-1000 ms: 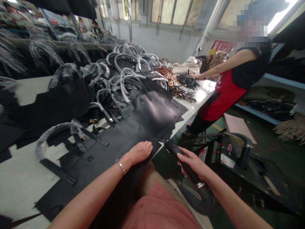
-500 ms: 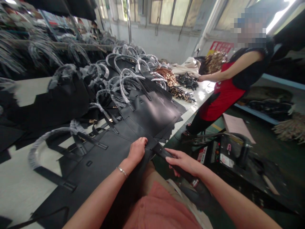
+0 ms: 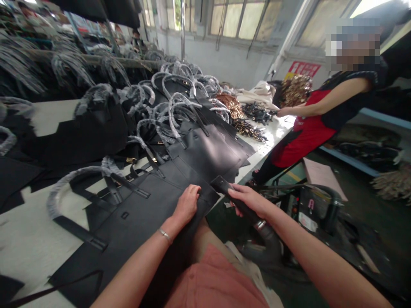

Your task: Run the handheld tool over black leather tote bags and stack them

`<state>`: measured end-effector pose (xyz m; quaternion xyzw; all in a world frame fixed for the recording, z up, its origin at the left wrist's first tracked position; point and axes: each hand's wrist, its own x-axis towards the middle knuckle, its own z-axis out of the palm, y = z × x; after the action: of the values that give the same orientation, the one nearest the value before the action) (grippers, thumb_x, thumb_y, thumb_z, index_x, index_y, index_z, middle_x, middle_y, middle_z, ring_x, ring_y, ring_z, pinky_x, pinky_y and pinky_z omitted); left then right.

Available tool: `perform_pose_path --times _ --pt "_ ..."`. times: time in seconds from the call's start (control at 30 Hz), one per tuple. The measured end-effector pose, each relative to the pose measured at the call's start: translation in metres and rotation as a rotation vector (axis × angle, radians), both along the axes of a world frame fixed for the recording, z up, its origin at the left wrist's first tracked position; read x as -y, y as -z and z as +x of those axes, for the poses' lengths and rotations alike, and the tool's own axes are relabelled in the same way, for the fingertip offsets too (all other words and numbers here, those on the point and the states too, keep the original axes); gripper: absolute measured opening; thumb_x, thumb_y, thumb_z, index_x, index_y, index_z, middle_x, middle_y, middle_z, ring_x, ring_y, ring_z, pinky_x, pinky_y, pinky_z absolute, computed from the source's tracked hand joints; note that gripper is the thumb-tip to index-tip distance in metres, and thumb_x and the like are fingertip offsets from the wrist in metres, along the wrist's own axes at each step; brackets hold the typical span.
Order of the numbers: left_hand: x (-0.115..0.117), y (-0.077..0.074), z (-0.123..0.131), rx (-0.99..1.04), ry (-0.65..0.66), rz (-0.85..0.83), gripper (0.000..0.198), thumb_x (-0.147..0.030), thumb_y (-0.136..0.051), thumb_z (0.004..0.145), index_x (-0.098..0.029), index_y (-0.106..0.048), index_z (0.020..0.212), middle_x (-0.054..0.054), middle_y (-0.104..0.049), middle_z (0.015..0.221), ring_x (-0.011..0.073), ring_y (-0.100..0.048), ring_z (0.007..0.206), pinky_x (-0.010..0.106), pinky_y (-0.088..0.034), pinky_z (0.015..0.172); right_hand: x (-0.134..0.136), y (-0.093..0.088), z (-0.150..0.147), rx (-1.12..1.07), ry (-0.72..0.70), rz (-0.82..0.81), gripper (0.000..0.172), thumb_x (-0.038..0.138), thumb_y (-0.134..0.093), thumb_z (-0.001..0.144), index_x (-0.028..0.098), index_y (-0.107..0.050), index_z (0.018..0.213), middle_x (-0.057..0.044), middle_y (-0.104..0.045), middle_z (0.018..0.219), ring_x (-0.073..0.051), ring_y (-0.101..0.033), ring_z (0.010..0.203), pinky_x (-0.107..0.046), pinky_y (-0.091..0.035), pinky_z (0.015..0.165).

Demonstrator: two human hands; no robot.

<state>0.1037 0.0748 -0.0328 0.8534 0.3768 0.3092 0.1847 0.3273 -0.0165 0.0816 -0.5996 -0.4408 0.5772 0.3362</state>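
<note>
left hand (image 3: 188, 204) lies with bent fingers on the black bag panel (image 3: 144, 226), near its edge; whether it pinches the material, i cannot tell. right hand (image 3: 249, 201) is closed around a black tool (image 3: 241, 207) with a hose (image 3: 269, 241). the panel is spread on the white table (image 3: 28, 231). the step seems to be applying the tool's flat end near the panel's corner; the next move, i judge, calls for steadying the panel and guiding this end carefully.
</note>
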Motion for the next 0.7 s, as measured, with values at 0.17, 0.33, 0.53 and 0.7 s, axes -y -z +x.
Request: perform_pose_path --times 0.17,0.33,0.53,0.7 --pt "0.006 -0.006 0.003 -0.137 0.058 0.034 0.017 -0.017 -0.042 0.098 -0.018 -0.058 0.104 0.006 -0.054 0.113 0.0208 -0.05 0.102 0.035 -0.047 0.092 0.021 0.007 0.022 -0.049 -0.073 -0.239 0.042 0.044 -0.055 0.092 0.018 -0.049 0.124 -0.001 -0.062 0.069 -0.012 -0.059 0.042 -0.019 -0.048 0.036" --pt "0.007 -0.011 0.004 -0.187 0.092 0.047 0.016 -0.015 -0.043 0.097 -0.018 -0.058 0.098 0.005 -0.056 0.106 0.0208 -0.049 0.096 0.035 -0.046 0.089 0.007 0.015 0.005 -0.034 -0.018 -0.143 0.034 0.04 -0.051 0.094 0.016 -0.052 0.117 0.0 -0.06 0.067 -0.011 -0.057 0.041 -0.019 -0.047 0.034" --pt "0.022 -0.011 0.003 -0.159 0.103 0.032 0.014 -0.015 -0.044 0.096 -0.017 -0.057 0.098 0.006 -0.056 0.105 0.0208 -0.049 0.095 0.035 -0.047 0.087 0.003 -0.006 -0.001 0.038 -0.045 -0.007 0.052 0.041 -0.055 0.092 0.022 -0.043 0.139 0.001 -0.061 0.072 -0.011 -0.059 0.045 -0.019 -0.048 0.04" --pt "0.058 -0.014 0.013 -0.148 0.172 -0.045 0.013 -0.017 -0.05 0.092 -0.018 -0.059 0.101 0.007 -0.058 0.11 0.0215 -0.052 0.103 0.036 -0.047 0.094 -0.008 -0.011 -0.025 0.064 -0.194 -0.032 0.059 0.044 -0.055 0.091 0.02 -0.039 0.142 0.001 -0.061 0.073 -0.011 -0.059 0.045 -0.019 -0.047 0.04"
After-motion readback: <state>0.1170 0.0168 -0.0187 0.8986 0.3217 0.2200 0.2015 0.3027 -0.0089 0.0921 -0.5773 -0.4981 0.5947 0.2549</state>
